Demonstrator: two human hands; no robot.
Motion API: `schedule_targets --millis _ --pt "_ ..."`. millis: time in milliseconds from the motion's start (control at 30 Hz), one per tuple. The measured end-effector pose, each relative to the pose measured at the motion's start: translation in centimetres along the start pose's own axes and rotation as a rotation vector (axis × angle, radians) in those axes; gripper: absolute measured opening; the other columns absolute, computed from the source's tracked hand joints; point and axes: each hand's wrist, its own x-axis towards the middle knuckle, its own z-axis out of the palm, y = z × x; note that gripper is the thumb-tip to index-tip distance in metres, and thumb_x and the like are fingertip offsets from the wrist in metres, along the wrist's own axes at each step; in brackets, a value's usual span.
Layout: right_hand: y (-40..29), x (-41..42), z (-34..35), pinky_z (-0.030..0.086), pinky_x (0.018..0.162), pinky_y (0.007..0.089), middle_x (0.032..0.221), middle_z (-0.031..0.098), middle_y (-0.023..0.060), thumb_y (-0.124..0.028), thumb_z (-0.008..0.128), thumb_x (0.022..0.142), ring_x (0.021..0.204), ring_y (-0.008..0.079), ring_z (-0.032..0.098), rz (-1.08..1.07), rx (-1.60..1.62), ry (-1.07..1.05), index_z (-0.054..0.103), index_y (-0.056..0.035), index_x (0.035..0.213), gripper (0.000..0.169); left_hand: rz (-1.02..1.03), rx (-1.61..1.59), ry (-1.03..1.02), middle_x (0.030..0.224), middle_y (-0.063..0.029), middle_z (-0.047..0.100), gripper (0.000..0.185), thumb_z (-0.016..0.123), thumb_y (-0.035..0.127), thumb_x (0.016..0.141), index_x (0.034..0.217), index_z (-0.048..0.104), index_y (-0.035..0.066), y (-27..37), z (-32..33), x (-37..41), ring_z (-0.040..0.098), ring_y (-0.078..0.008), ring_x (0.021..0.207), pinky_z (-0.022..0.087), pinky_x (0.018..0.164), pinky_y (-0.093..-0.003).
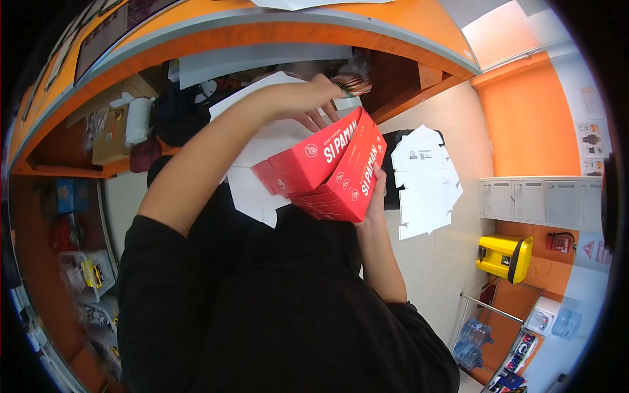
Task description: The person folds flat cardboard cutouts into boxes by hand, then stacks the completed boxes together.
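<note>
Several red printed cardboard food boxes (339,172) with white insides are nested together in front of my chest, their long sides tilted. My right hand (376,194) grips the stack from its right and underside. Above the upper edge is my left hand (322,100), its fingers apart and reaching down at the white inner side; whether they touch the card is unclear. White unfolded cardboard (270,140) spreads beneath my left forearm and over my lap, partly hidden by the boxes.
An orange desk (314,34) with a crowded shelf arches ahead. More flat white cardboard blanks (427,182) lie on a black seat (390,172) at right. A carton (110,137) and white roll (139,120) sit at left; a yellow bin (503,258) is farther right.
</note>
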Motion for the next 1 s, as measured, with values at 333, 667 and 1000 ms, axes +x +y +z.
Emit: schedule_targets --millis 333,667,1000 --pt "-1.0 0.5 -1.9 0.049 0.088 0.0382 0.121 0.052 0.0131 -0.043 0.042 0.089 0.108 0.0235 0.056 0.026 0.006 -0.030 0.036 -0.0042 0.129 0.056 0.350 0.418 0.069 0.098 -0.0167 0.063 0.046 0.073 0.016 0.070 0.110 0.054 0.002 -4.6 2.7 -9.0 0.062 -0.0300 0.089 0.047 0.077 -0.0359" --pt "-0.4 0.8 -0.9 0.052 0.083 0.0409 0.120 0.053 0.0161 -0.050 0.043 0.087 0.104 0.0241 0.059 0.027 -0.047 0.026 0.037 -0.0037 0.127 0.061 0.529 0.346 0.268 0.094 -0.0161 0.062 0.039 0.070 0.014 0.073 0.107 0.055 0.000 -6.2 3.7 -9.0 0.061 -0.0283 0.087 0.046 0.076 -0.0354" --pt "-0.5 1.0 -2.0 0.052 0.082 0.0394 0.118 0.056 0.0144 -0.050 0.044 0.087 0.102 0.0229 0.060 0.022 -0.058 0.020 0.038 -0.0039 0.126 0.060 0.229 0.416 0.120 0.105 -0.0202 0.060 0.059 0.068 0.016 0.076 0.126 0.039 0.005 -7.0 3.7 -8.3 0.058 -0.0323 0.102 0.044 0.085 -0.0376"
